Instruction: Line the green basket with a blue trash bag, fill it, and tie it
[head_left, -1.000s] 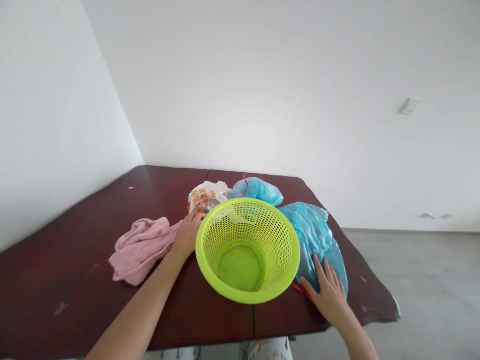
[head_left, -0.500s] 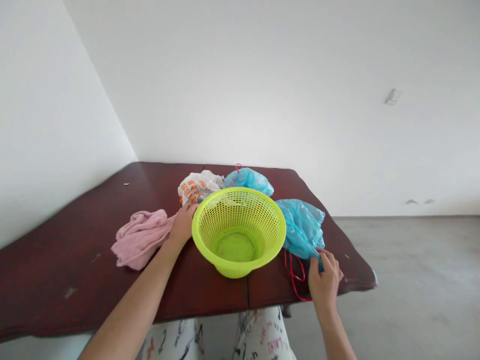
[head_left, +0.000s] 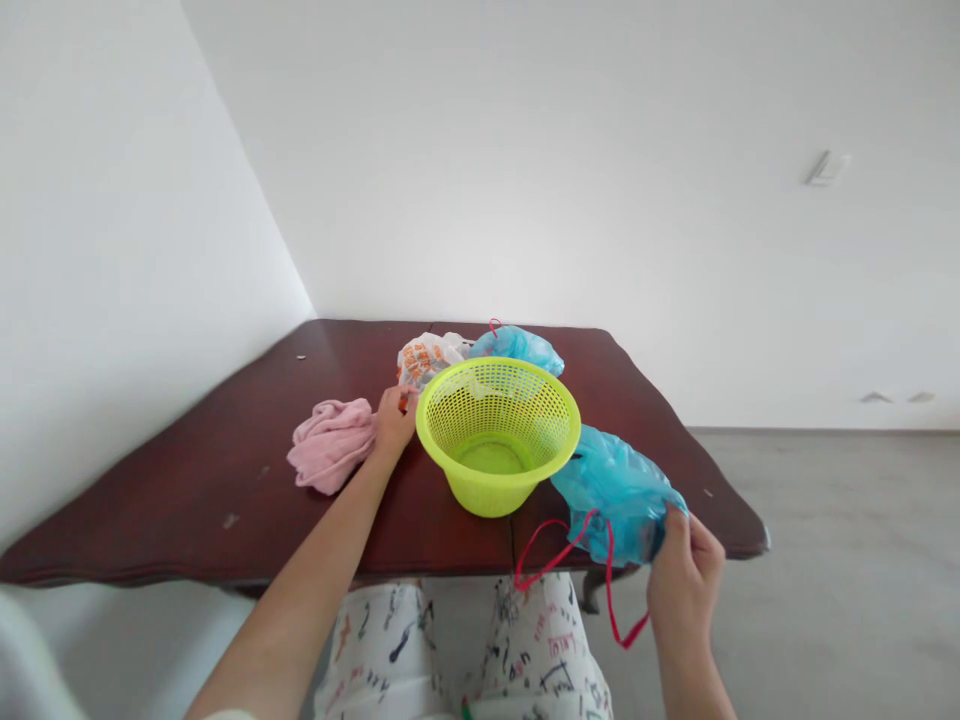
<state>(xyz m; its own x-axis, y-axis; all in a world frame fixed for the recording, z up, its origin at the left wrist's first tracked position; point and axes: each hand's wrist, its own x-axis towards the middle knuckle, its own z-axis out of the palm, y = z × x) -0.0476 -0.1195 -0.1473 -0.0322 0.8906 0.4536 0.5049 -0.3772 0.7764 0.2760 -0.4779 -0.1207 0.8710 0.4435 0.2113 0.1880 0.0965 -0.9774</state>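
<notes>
A yellow-green plastic basket (head_left: 486,490) with a perforated wall stands in the middle of the dark red-brown table (head_left: 330,535), nothing seen inside it. My left hand (head_left: 395,420) is at its left side, fingers curved and thumb apart; some fingertips are hidden near the rim. My right hand (head_left: 684,570) grips the right edge of a blue translucent plastic bag (head_left: 611,485). That bag hangs partly over the table's front edge, its red drawstring (head_left: 611,580) dangling in a loop. Something dark shows through the plastic by my fingers.
Behind the basket lie a white plastic bag with orange print (head_left: 431,355) and a second blue bag (head_left: 521,345). A folded pink cloth (head_left: 332,445) rests left of my left forearm. White walls border the table at the back and left.
My right hand has pulled the blue bag toward me and raised its edge; the bag is spread wider and the drawstring hangs freely. My view has shifted.
</notes>
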